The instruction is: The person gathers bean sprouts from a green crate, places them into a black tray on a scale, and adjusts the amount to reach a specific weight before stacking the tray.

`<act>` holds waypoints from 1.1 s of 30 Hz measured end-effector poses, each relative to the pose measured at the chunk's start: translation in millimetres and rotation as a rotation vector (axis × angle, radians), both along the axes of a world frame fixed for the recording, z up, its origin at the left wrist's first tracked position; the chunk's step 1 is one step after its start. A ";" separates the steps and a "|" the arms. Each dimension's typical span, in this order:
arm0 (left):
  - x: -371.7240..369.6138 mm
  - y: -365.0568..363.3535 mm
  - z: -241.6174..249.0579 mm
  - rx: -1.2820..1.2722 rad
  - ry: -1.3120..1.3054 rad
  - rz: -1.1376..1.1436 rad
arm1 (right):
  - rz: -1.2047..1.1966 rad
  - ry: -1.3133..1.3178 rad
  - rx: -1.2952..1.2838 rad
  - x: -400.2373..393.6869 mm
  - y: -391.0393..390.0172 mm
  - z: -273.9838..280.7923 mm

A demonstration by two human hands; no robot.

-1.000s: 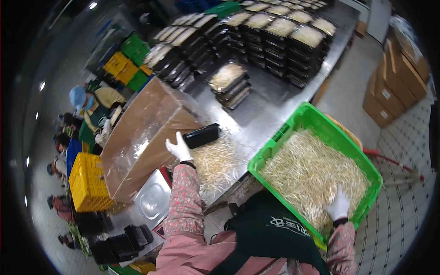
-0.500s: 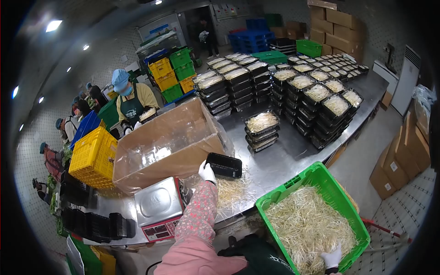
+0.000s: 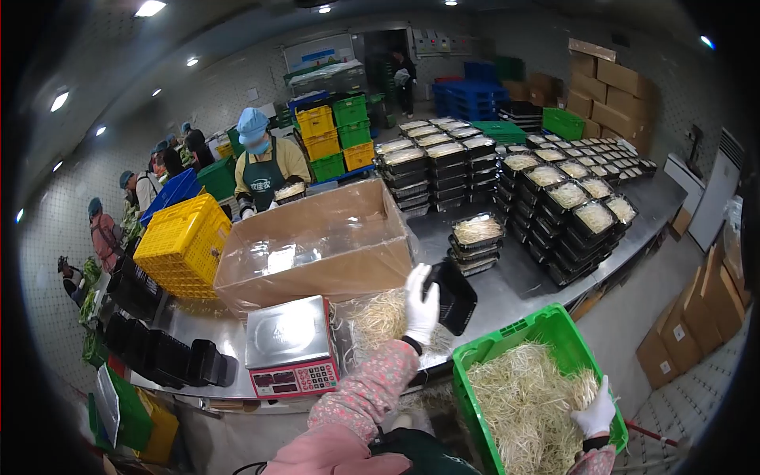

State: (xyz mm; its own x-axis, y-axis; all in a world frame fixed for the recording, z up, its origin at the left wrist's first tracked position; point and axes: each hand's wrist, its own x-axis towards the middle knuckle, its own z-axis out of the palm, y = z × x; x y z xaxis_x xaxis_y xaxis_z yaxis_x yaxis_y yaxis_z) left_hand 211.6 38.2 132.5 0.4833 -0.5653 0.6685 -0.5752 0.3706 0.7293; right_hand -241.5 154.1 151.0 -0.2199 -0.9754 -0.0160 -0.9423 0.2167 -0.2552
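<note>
My left hand (image 3: 421, 307), in a white glove, grips an empty black plastic tray (image 3: 454, 299) at its left edge. The tray is tilted on its side above the front of the steel table. My right hand (image 3: 595, 410), also gloved, closes around a bunch of bean sprouts (image 3: 584, 389) inside the green crate (image 3: 467, 400). Loose bean sprouts (image 3: 518, 404) fill much of that crate. Under my left forearm and beside it, more sprouts (image 3: 380, 317) lie on the table. A scale (image 3: 290, 336) with a bare metal plate stands left of my left hand.
A large plastic-lined cardboard box (image 3: 317, 237) stands behind the scale. Filled trays (image 3: 477, 229) are stacked at the right, with many more stacks behind. Empty black trays (image 3: 158, 348) and a yellow crate (image 3: 182, 245) are at the left. A co-worker (image 3: 269, 166) holds a tray across the table.
My left hand has tipped the black tray from nearly flat to upright. My right hand has come up out of the sprouts with a bunch in it. The view has shifted.
</note>
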 end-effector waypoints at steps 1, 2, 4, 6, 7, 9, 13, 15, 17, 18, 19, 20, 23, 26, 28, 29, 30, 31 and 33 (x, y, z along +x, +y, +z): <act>-20.1 11.7 18.0 0.015 -0.142 0.029 | 0.096 0.093 -0.007 16.3 -11.6 6.2; -39.1 22.9 32.4 0.032 -0.283 0.059 | 0.191 0.187 -0.015 34.2 -23.6 9.1; -70.6 40.2 49.1 0.030 -0.391 -0.074 | 0.344 0.322 -0.001 75.6 -49.7 10.7; -93.5 60.5 49.5 0.086 -0.590 -0.149 | 0.464 0.399 0.048 127.7 -74.0 7.6; -96.1 71.9 50.8 0.134 -0.650 -0.196 | 0.524 0.393 0.035 157.7 -80.1 10.9; -81.7 88.2 43.3 0.213 -0.710 -0.263 | 0.644 0.363 0.018 222.0 -83.3 18.9; 16.4 111.8 11.8 0.292 -0.507 -0.172 | 0.887 0.187 -0.296 339.1 -77.5 9.6; 83.0 131.4 -4.2 0.285 -0.315 -0.175 | 1.002 0.009 -0.214 408.5 -66.3 19.9; 144.9 159.4 -14.1 0.340 -0.074 -0.134 | 1.162 -0.058 -0.258 475.7 -47.1 33.3; 175.9 169.6 -22.6 0.283 0.073 -0.151 | 1.226 -0.107 -0.273 507.2 -36.3 38.1; 203.5 183.9 -30.1 0.267 0.189 -0.158 | 1.293 -0.119 -0.298 537.8 -29.1 36.0; 224.2 201.4 -25.6 0.258 0.258 -0.135 | 1.360 -0.133 -0.323 567.9 -24.3 31.9; 269.3 237.2 -32.8 0.116 0.660 -0.205 | 1.532 -0.131 -0.338 645.2 -7.6 21.6; 325.7 257.9 -97.4 0.205 0.712 -0.137 | 1.638 -0.101 -0.308 694.1 6.6 -6.1; 344.7 274.4 -83.6 0.431 0.318 0.086 | 1.635 -0.053 -0.244 707.1 16.8 -21.2; 351.1 279.2 -86.4 0.491 0.066 0.260 | 1.640 -0.005 -0.187 717.1 19.0 -40.2; 355.4 280.2 -87.4 0.542 -0.186 0.433 | 1.645 0.048 -0.130 724.4 20.3 -56.8; 357.9 279.9 -72.2 0.450 -0.295 0.365 | 1.628 -0.072 -0.179 721.6 22.7 -60.0; 355.0 268.9 -57.8 0.521 -0.450 0.238 | 1.579 -0.099 -0.141 724.7 20.3 -64.7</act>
State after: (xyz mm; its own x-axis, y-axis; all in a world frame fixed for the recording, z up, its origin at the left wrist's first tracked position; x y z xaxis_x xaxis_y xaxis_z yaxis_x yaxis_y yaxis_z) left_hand 566.6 307.1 74.7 0.3746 -0.7780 0.5044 -0.8826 -0.1325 0.4511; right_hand 483.2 174.4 86.3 0.9686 -0.2065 0.1383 -0.1658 -0.9514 -0.2596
